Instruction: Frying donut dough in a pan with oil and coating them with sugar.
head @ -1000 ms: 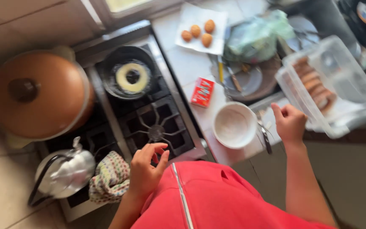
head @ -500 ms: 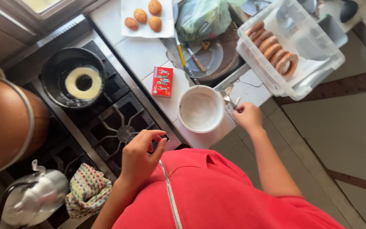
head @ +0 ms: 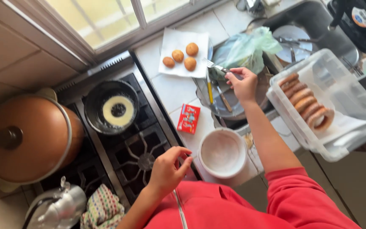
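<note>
My right hand reaches out over the counter and holds a metal fork above a round metal tray, close to a green plastic bag. My left hand hangs with loosely curled fingers at the front edge of the gas stove, holding nothing. A small black pan on the back burner holds a pale dough ring in oil. Several fried balls lie on a white paper near the window.
A clear plastic tub at the right holds a row of fried rings. A white bowl, a red box, a large brown lidded pot, a kettle and a patterned cloth surround the stove. The sink holds dishes.
My right hand rose from beside the white bowl to the metal tray and now holds a fork. The left hand stayed at the stove's front. The view tilted toward the window.
</note>
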